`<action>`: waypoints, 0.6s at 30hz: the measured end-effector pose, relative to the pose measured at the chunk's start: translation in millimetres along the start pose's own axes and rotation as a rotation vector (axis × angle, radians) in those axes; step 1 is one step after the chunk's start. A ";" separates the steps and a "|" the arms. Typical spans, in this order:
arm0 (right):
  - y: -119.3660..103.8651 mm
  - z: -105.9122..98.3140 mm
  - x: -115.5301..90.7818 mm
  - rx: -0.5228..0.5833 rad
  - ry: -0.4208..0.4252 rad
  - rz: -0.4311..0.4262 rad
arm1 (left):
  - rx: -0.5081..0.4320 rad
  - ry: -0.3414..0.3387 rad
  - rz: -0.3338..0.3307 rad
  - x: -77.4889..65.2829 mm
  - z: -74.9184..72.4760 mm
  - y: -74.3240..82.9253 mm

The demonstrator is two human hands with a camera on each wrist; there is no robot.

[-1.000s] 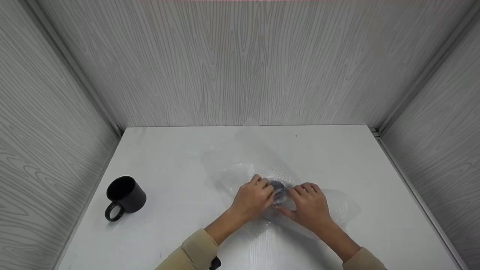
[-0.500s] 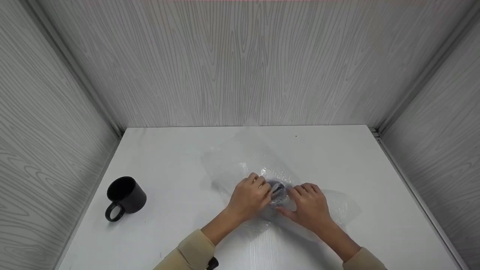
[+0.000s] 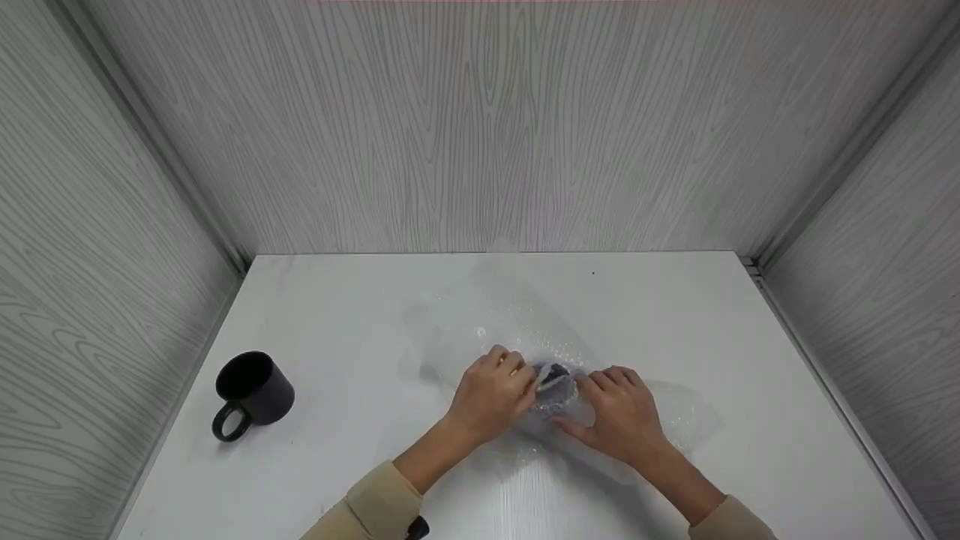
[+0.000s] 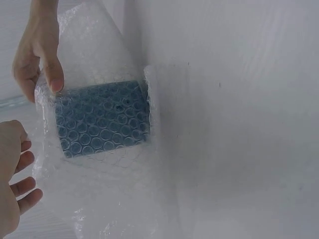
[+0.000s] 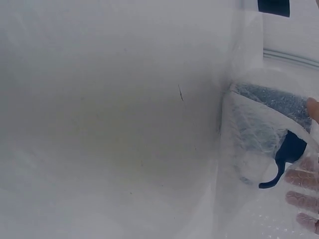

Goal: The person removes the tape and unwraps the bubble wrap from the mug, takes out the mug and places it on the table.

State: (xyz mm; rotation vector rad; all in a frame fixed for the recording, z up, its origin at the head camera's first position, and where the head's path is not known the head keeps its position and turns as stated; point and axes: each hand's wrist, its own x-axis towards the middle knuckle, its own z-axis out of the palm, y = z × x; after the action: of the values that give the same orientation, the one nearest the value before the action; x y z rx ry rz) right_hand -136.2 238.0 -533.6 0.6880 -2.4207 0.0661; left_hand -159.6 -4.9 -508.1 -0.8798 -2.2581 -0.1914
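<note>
A dark mug [image 4: 102,119] lies wrapped in clear bubble wrap [image 4: 119,199] between the hands. Its curved dark handle [image 5: 281,162] shows through the wrap in the right wrist view. My left hand [image 3: 491,394] has its fingers curled on the wrap at the left of the mug's round end, where a whitish fold crosses the dark opening. On the opposite side, my right hand [image 3: 622,412] holds the wrapped mug, fingers on the far side and thumb on the near side. In the left wrist view that thumb [image 4: 54,79] presses at the mug's edge.
A second black mug [image 3: 255,388], unwrapped, stands on the white table [image 3: 337,315] at the left, handle toward the front. Loose wrap spreads behind the hands and to the right. Grey wood-grain panels [image 3: 487,127] enclose the table at the back and both sides.
My left hand has shifted slightly left and back, drawing the wrap with it. The fold and the round end between the hands now show more clearly. The right hand has stayed in place.
</note>
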 end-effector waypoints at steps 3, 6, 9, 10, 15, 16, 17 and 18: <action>0.3 -1.5 -0.2 0.006 -0.007 -0.004 | 0.000 0.001 0.000 -1.4 -2.2 -0.8; 0.9 -2.2 -0.2 0.026 -0.009 -0.007 | -0.013 0.004 -0.004 -3.0 -5.1 -1.2; 2.0 -2.7 -0.1 0.061 -0.013 -0.005 | -0.018 0.010 -0.007 -4.4 -8.3 -1.6; 2.4 -2.9 -0.3 0.073 -0.015 -0.004 | -0.018 0.011 -0.008 -4.7 -9.1 -1.7; 4.5 -4.8 -1.1 0.105 -0.027 -0.008 | -0.014 0.016 -0.004 -7.2 -12.6 -2.6; 4.9 -5.3 -1.3 0.107 -0.027 -0.011 | -0.015 0.016 -0.003 -7.8 -13.4 -2.8; 5.4 -5.6 -1.4 0.109 -0.027 -0.014 | -0.017 0.017 -0.001 -8.5 -14.2 -3.1; 6.0 -6.0 -1.4 0.110 -0.027 -0.017 | -0.019 0.019 0.000 -9.1 -15.4 -3.4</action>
State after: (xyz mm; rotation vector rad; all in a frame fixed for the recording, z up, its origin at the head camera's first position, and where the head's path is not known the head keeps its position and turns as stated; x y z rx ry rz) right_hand -134.8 245.1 -528.9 0.7629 -2.4509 0.1853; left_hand -148.5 -18.1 -502.2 -0.8839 -2.2417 -0.2206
